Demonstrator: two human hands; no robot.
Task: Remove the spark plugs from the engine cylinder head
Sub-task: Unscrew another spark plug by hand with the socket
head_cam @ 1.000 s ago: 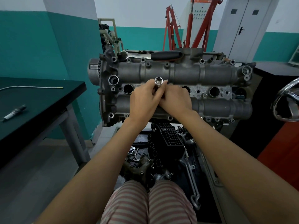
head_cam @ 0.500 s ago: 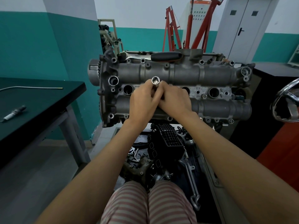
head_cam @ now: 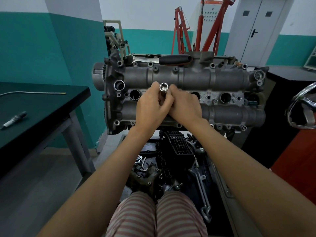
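Note:
The grey cylinder head [head_cam: 222, 77] stands upright in front of me, with a row of round plug wells across its middle. A chrome socket [head_cam: 163, 86] sticks out of the second well from the left, its open end facing me. My left hand [head_cam: 152, 106] grips the socket's shaft from the left. My right hand [head_cam: 184, 104] wraps it from the right, fingers touching the left hand. The well beneath the hands is hidden. A removed spark plug [head_cam: 13, 119] lies on the dark table at the left.
A ratchet with a black handle [head_cam: 174, 59] rests on top of the head. The dark green table [head_cam: 42, 106] also holds a thin bent rod [head_cam: 32, 93]. Engine parts fill a tray [head_cam: 172, 156] below the head. A red hoist [head_cam: 201, 26] stands behind, a chrome wheel [head_cam: 302, 106] at right.
The socket has shifted slightly left and up between the hands, and both hands have kept their grip round it. The rest is unchanged.

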